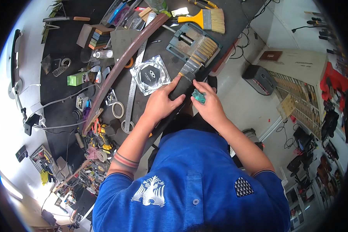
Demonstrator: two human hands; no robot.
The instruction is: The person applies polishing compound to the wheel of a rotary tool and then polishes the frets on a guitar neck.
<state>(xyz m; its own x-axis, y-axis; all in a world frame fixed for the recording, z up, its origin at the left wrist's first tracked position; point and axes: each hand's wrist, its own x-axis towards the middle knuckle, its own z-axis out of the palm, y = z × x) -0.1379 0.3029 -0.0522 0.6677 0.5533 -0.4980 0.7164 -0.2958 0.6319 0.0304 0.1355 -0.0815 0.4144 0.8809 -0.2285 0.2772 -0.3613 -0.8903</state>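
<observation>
A wide paintbrush [203, 53] with pale bristles lies with its bristle end over a grey-blue bench vise [172, 47]. Its metal band is worn, and what looks like its dark handle points toward me near the table edge. My left hand [160, 101] is closed on that dark handle, thumb on the near side and fingers along the far side. In my right hand [209, 103], a small crumpled green piece [198, 96], perhaps cloth or abrasive, is pinched between thumb and fingers. The right fingertips are close beside the handle; contact is hard to make out.
A yellow-handled brush [197, 18] lies beyond the vise. A plastic-wrapped cable coil [150, 75] sits left of my hands, beside a long steel ruler [130, 105]. Past it, a curved brown strip [121, 63] crosses the table. A yellow drill [104, 138] stands among clutter at left.
</observation>
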